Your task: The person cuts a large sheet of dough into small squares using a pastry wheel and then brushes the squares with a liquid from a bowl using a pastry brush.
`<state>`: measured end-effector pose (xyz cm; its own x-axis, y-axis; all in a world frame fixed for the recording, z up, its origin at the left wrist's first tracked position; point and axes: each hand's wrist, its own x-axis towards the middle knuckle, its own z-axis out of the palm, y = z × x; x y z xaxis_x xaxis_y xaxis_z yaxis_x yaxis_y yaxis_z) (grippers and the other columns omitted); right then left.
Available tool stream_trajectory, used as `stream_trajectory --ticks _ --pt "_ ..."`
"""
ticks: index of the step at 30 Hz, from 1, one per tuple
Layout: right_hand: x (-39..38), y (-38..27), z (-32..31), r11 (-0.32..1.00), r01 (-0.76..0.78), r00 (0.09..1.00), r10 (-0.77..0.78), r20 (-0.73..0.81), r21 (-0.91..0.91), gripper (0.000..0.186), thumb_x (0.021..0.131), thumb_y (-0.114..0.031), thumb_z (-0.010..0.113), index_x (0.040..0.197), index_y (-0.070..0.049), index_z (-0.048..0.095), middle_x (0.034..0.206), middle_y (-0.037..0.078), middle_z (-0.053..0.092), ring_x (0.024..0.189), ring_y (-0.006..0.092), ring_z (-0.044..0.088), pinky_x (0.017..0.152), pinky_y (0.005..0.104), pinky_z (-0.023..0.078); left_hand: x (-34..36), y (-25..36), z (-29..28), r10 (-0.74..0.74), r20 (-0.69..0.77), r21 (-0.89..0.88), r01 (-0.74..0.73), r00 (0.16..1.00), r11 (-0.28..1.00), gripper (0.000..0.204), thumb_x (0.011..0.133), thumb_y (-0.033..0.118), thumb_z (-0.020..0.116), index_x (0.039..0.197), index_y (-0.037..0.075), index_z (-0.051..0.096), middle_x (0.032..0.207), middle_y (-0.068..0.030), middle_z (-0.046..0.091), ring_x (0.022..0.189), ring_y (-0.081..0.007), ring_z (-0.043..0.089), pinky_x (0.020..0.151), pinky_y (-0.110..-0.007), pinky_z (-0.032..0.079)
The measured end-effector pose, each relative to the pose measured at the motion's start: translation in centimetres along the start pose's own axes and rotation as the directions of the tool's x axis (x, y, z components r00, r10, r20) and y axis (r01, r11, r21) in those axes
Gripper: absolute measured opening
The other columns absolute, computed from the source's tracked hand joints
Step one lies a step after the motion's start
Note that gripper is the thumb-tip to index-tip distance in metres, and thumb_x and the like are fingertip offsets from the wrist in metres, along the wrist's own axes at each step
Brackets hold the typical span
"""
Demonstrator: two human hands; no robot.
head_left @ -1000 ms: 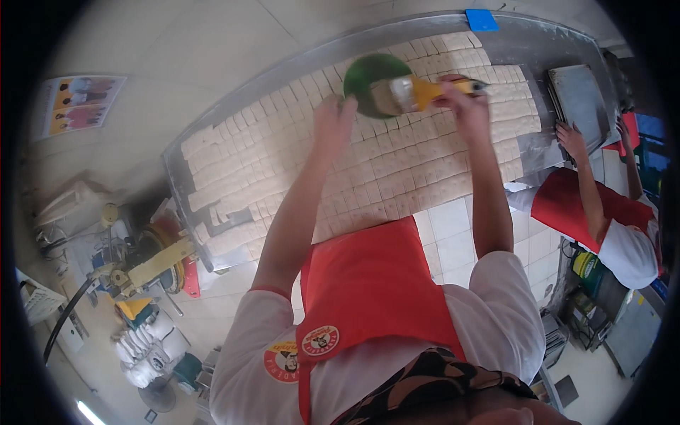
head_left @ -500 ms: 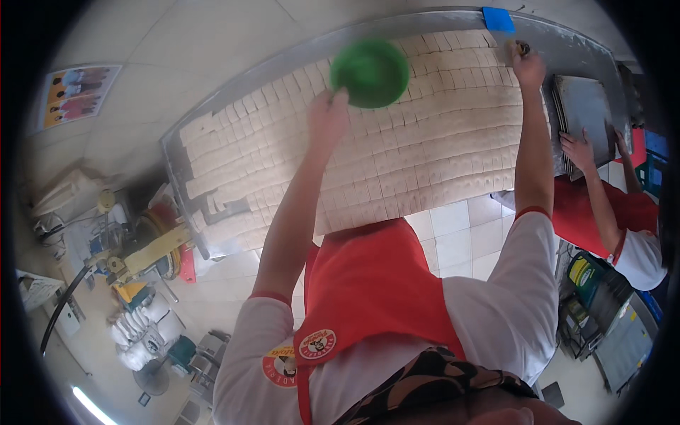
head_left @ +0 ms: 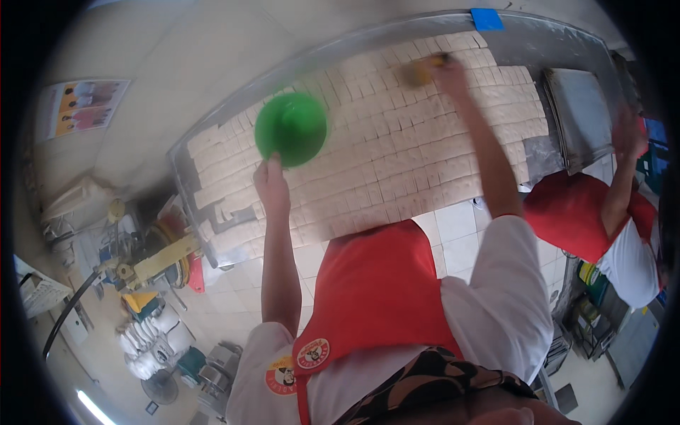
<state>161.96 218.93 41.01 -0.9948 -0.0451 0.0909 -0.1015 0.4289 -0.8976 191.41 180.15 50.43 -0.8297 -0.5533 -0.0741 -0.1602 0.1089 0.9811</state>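
Note:
My left hand (head_left: pixel 273 188) grips the rim of a round green plastic bowl (head_left: pixel 269 134), held over the left part of the dough. What the bowl contains is too blurred to make out. My right hand (head_left: pixel 451 78) is closed around a brush (head_left: pixel 419 72), its tan head smeared by motion, over the far rows. Beneath both hands lies pale flat dough (head_left: pixel 397 163), cut into many small pieces in long rows. The dough covers most of a metal table (head_left: pixel 528 46).
Stacked metal trays (head_left: pixel 577 106) rest at the table's right end. A blue scraper-like square (head_left: pixel 486 19) lies on the far edge. A co-worker in a red apron (head_left: pixel 567 212) stands at right, one arm raised. Machinery (head_left: pixel 159 258) and a fan (head_left: pixel 160 387) stand at left.
My left hand has carried the green bowl left and nearer. My right hand has swept the brush left from the dough's right end. The co-worker's hands have left the trays.

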Motion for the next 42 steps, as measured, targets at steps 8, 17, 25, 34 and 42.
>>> stream_trajectory --ticks 8,17,25,34,42 --pt "8.3 4.7 -10.8 0.588 -0.061 0.928 -0.264 -0.262 -0.807 0.033 0.09 -0.036 0.069 0.087 -0.003 0.072 0.089 0.02 0.073 0.086 0.0416 0.071 0.074 0.0518 0.057 -3.9 -3.9 -8.1 -0.121 -0.227 -0.064 0.11 0.966 0.992 0.032 0.104 0.022 0.055 0.11 -0.006 0.069 0.102 -0.0106 0.073 0.093 -0.0159 0.068 0.086 -0.032 0.053" --pt "-9.5 -11.3 18.3 0.948 0.254 0.958 -0.22 0.182 -0.192 0.024 0.095 -0.031 0.068 0.099 -0.009 0.076 0.098 0.014 0.074 0.098 0.0295 0.07 0.09 0.0454 0.055 -4.1 -5.2 -11.8 -0.148 -0.19 -0.033 0.144 0.971 0.989 0.031 0.104 0.022 0.057 0.11 -0.006 0.069 0.103 -0.01 0.073 0.093 -0.0158 0.069 0.088 -0.031 0.052" --pt "-0.1 -1.5 -3.9 0.818 0.025 0.866 -0.305 -0.396 -0.575 0.037 0.096 -0.038 0.07 0.091 -0.002 0.076 0.077 0.015 0.074 0.073 0.034 0.074 0.065 0.0431 0.057 -5.7 -7.0 -19.6 -0.203 -0.224 -0.087 0.188 0.953 0.978 0.03 0.103 0.022 0.058 0.113 -0.005 0.069 0.105 -0.0093 0.073 0.097 -0.0147 0.067 0.091 -0.031 0.049" --pt "-18.4 -17.0 23.2 0.749 0.395 0.91 -0.398 0.115 -0.532 0.029 0.086 -0.008 0.074 0.115 -0.014 0.072 0.1 0.011 0.069 0.092 0.03 0.068 0.085 0.0397 0.058 1.2 -10.3 -23.7 -0.006 0.069 0.033 0.004 0.998 0.999 0.031 0.102 0.027 0.06 0.098 -0.002 0.072 0.084 -0.0014 0.068 0.076 -0.0098 0.055 0.072 -0.03 0.043" --pt "-29.0 -33.5 27.1 0.939 0.114 0.927 -0.218 0.305 0.325 0.017 0.089 -0.01 0.078 0.104 -0.002 0.073 0.096 0.008 0.074 0.086 0.0151 0.07 0.073 0.0283 0.054 4.9 -9.6 -23.7 -0.021 0.233 0.444 -0.087 0.972 0.892 0.041 0.094 0.035 0.062 0.084 -0.004 0.061 0.08 -0.0253 0.062 0.079 -0.0438 0.061 0.072 -0.049 0.047"
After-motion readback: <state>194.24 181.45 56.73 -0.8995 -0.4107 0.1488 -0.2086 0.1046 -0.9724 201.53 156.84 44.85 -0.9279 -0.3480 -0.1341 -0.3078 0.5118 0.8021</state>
